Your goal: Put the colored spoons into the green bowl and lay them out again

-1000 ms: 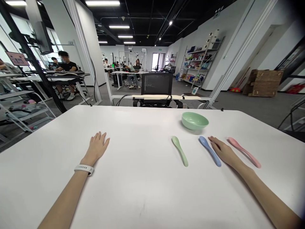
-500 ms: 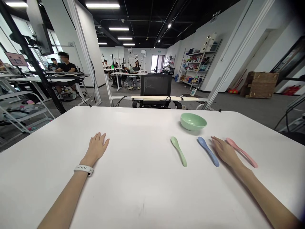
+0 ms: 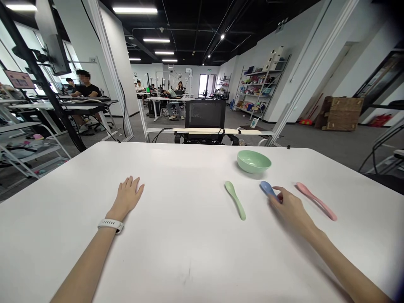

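The blue spoon [image 3: 267, 188] — its handle hidden beneath the right hand [image 3: 292, 209].

Bare forearms [image 3: 82, 265], white watch band [image 3: 110, 225] on the left

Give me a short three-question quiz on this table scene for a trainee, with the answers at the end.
1. True or false: the white wristband is on the arm of the left hand.
2. Which spoon does the right hand partly cover?
A. the green spoon
B. the blue spoon
C. the pink spoon
3. Fill in the blank: the bowl on the white table is ____ in colour.

Key: 1. true; 2. B; 3. green
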Tool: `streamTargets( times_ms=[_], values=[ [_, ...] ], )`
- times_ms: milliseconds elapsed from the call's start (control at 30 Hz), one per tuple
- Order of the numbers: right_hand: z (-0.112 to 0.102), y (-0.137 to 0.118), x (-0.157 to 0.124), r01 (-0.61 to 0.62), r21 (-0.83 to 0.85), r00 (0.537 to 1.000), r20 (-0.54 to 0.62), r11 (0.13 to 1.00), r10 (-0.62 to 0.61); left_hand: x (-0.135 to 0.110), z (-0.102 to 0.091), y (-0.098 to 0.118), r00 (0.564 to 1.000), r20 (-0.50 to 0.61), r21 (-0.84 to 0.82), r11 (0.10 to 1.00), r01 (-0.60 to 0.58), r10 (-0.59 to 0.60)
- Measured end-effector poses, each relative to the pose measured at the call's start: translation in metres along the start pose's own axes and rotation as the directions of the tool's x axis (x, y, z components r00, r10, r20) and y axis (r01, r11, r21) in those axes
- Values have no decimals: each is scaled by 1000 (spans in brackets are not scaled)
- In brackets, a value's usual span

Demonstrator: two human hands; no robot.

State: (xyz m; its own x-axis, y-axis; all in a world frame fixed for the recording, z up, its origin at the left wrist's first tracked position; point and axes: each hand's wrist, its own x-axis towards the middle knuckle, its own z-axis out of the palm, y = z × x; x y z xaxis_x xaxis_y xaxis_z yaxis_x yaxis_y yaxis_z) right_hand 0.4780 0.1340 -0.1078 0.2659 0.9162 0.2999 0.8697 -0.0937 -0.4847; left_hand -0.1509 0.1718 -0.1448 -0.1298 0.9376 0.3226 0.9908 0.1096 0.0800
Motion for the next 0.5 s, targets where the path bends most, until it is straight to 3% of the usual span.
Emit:
streamTargets(
  times_ms=[100, 200, 333, 500],
  values=[
    [-14, 2, 16, 28, 6, 995, -94, 1000, -27, 0, -2, 1, 1000, 30, 15, 1000, 4, -5],
    [-28, -4, 48, 69, -25, 986, -153, 997, -72, 0, -5, 2, 998, 66, 25, 1000, 11, -13],
    [-35, -23, 104, 104, -103, 989, -94, 989, -114, 1, -7, 1, 997, 75, 27, 1000, 10, -12],
    [-19, -45, 151, 136, -227, 988, -35, 964, -148, 0, -3, 2, 999, 35, 18, 1000, 4, -5]
  ],
)
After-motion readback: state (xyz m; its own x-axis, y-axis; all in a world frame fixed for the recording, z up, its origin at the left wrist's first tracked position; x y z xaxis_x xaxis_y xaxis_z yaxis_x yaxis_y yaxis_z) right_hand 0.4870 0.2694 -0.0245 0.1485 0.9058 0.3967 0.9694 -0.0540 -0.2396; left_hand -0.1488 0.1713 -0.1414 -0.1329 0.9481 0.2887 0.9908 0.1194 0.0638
